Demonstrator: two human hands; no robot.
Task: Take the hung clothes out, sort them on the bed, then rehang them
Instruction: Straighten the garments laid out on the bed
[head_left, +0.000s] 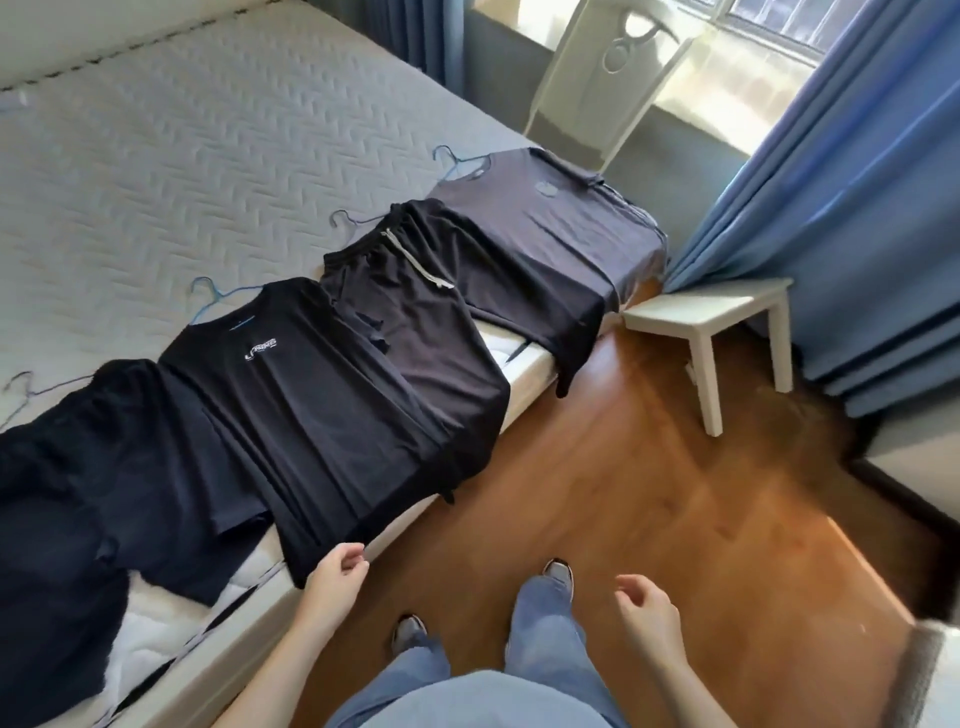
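Along the near edge of the bed (208, 156), 4 dark garments (519, 244) lie in a row, a hanger hook (205, 291) showing at each top. Taking out seems done and sorting nearly done; rehanging remains. The black T-shirt (311, 405) lies flat, its hem over the edge. The left hand (335, 571) curls at this hem; whether it pinches it cannot be told. The right hand (647, 608) hangs loose and holds nothing.

The grey bed (182, 156) holds four clothes in a row along its near edge: a dark piece (78, 467), a black shirt (291, 405), black shorts (415, 312) and a grey shirt (545, 223).
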